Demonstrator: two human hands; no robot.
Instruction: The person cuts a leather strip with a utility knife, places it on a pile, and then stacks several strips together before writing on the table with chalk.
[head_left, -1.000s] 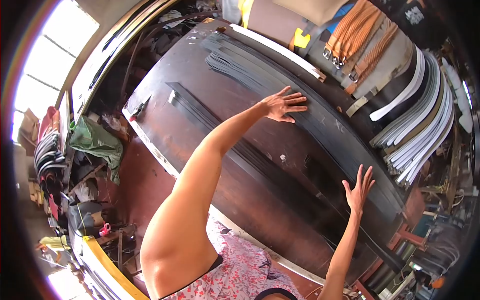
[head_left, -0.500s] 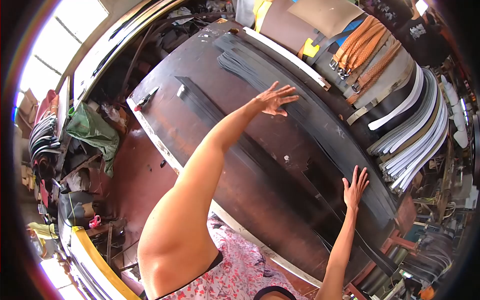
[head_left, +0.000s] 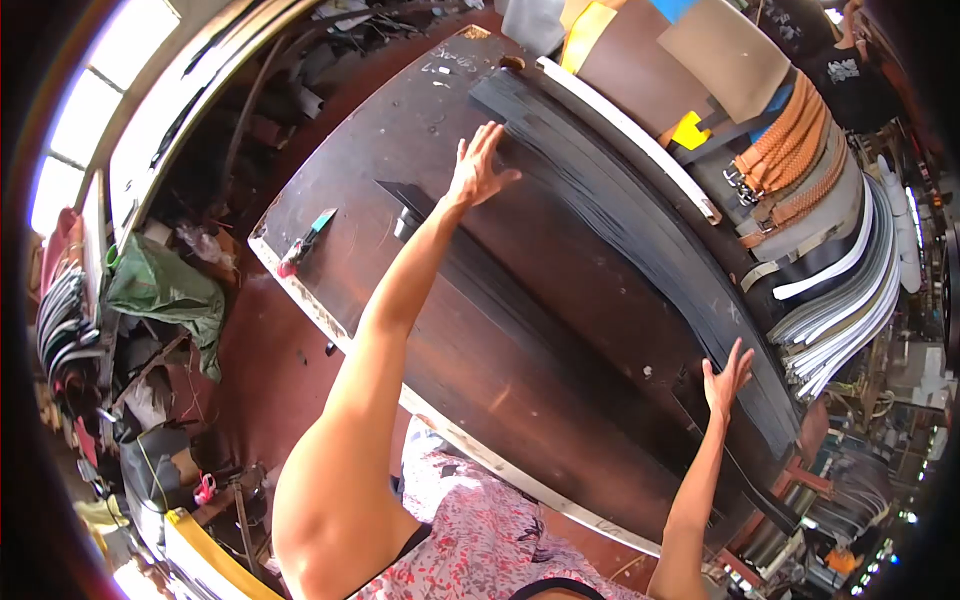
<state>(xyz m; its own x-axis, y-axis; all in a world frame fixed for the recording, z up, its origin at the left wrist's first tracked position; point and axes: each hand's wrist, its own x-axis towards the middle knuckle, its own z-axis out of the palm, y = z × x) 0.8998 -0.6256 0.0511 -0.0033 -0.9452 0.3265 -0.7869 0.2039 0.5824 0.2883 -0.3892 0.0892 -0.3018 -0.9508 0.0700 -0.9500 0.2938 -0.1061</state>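
Note:
A long bundle of thin black strips (head_left: 640,235) lies along the far side of the dark table (head_left: 540,400). My left hand (head_left: 482,168) is open, fingers spread, beside the near edge of the bundle at its upper left end. Near its lower right end, my right hand (head_left: 727,378) is also open, thumb apart, at the bundle's near edge. Neither hand holds anything; whether the fingertips touch the strips is hard to tell. A smaller set of black strips (head_left: 480,275) lies nearer me, partly behind my left forearm.
A cutter with a teal part (head_left: 322,221) lies at the table's left corner. Beyond a white bar (head_left: 640,140) are braided orange belts (head_left: 785,150) and white and grey strips (head_left: 850,310). A green bag (head_left: 170,290) hangs left. Another person (head_left: 845,75) is at the upper right.
My left hand has moved up and left along the strips, and its fingers now point upward. My right hand has shifted slightly, its thumb further out. The camera view has shifted. The far bundle looks straighter.

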